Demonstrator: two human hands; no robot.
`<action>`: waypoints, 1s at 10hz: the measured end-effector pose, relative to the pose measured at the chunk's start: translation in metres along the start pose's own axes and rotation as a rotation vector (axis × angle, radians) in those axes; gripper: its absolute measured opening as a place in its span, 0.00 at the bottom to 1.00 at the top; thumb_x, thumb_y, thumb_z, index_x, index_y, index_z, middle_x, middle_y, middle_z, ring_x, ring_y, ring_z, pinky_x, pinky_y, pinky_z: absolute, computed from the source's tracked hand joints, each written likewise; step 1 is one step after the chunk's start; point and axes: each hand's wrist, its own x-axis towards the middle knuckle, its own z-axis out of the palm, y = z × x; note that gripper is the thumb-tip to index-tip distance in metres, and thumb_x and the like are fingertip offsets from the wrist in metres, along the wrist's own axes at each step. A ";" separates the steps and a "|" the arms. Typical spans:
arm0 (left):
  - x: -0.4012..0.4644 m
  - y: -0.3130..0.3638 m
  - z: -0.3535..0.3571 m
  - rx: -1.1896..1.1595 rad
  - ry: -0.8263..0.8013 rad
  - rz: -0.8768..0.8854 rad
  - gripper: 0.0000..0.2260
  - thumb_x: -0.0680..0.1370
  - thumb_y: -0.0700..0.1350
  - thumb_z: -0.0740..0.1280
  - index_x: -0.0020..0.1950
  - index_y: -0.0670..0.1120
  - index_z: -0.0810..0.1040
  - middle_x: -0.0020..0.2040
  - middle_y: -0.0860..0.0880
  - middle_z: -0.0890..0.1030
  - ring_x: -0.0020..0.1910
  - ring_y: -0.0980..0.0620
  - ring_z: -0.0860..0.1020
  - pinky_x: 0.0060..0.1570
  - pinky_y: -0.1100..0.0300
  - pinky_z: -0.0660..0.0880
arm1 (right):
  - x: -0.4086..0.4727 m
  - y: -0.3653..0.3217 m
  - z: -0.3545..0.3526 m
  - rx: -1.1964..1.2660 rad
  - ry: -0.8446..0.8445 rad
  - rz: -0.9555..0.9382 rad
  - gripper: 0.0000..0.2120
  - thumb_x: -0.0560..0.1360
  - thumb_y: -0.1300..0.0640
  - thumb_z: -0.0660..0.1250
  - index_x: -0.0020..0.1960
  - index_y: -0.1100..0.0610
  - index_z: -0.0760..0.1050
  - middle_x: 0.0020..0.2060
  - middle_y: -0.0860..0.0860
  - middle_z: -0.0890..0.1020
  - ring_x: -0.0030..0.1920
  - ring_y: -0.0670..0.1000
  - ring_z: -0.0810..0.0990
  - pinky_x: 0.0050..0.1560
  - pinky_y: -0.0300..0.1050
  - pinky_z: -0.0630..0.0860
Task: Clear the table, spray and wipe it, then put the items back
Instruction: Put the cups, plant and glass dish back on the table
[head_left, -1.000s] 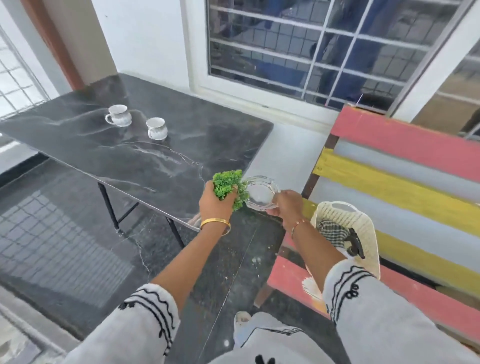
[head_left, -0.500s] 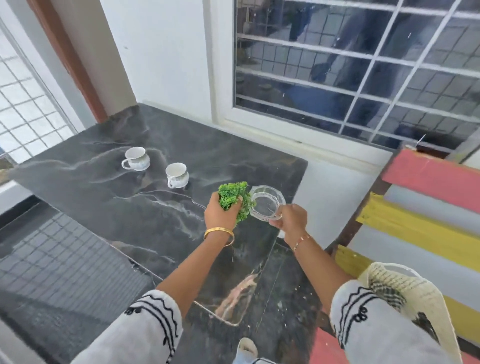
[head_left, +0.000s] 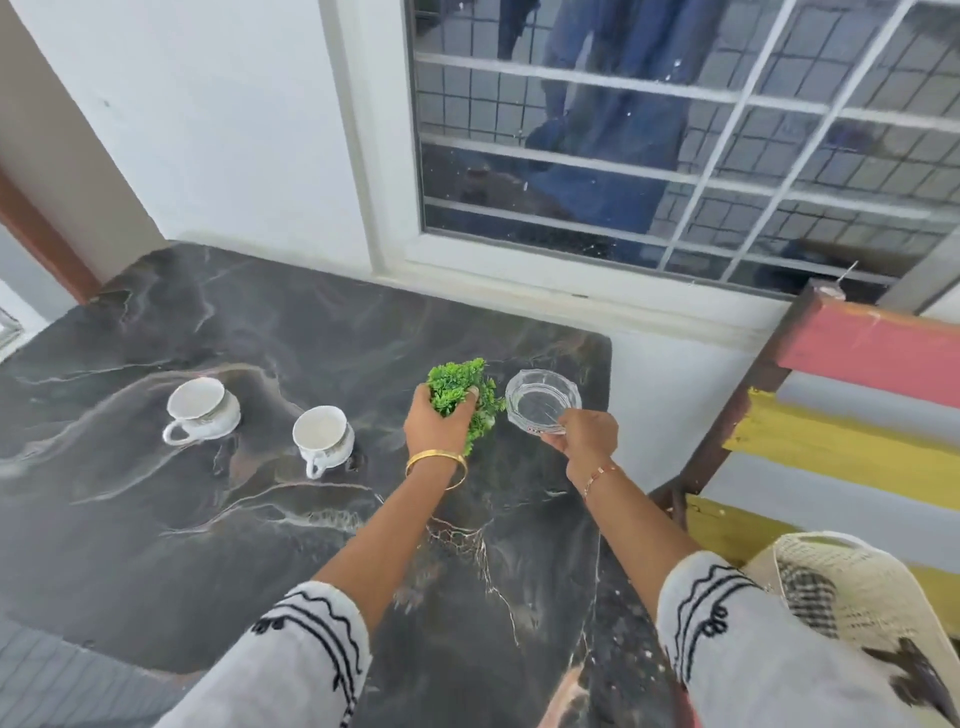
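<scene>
Left hand (head_left: 439, 423) fingers curled tight round a bushy green plastic plant (head_left: 460, 397). Right hand (head_left: 584, 436) pinches the clear round glass dish (head_left: 540, 402) by its near rim.

I saw the dark marble-patterned table (head_left: 156, 519) bearing two white cups (head_left: 203, 410) (head_left: 323, 439) upright at left. My left hand (head_left: 436, 423) gripped a leafy green plant (head_left: 457, 392); my right hand (head_left: 587, 434) pinched a clear glass dish (head_left: 543, 400) just beside it.
</scene>
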 end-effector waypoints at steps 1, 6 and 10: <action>0.033 -0.001 0.001 0.018 -0.068 -0.008 0.14 0.72 0.49 0.70 0.51 0.42 0.74 0.45 0.48 0.78 0.44 0.49 0.75 0.49 0.57 0.73 | 0.016 0.001 0.029 0.025 0.039 0.026 0.08 0.72 0.72 0.63 0.50 0.70 0.75 0.33 0.56 0.76 0.31 0.52 0.78 0.31 0.44 0.77; 0.126 -0.008 0.020 0.002 -0.267 -0.015 0.13 0.72 0.48 0.71 0.49 0.42 0.74 0.43 0.49 0.78 0.43 0.50 0.75 0.45 0.59 0.71 | 0.087 -0.024 0.087 -0.240 0.119 0.047 0.18 0.82 0.53 0.54 0.64 0.63 0.70 0.60 0.58 0.78 0.45 0.43 0.83 0.46 0.40 0.73; 0.132 -0.001 0.013 -0.003 -0.280 -0.018 0.12 0.72 0.49 0.71 0.49 0.44 0.74 0.44 0.50 0.78 0.43 0.50 0.75 0.45 0.60 0.71 | 0.077 -0.025 0.092 -0.750 0.274 -0.055 0.17 0.82 0.49 0.53 0.58 0.55 0.77 0.40 0.51 0.76 0.56 0.53 0.79 0.31 0.37 0.62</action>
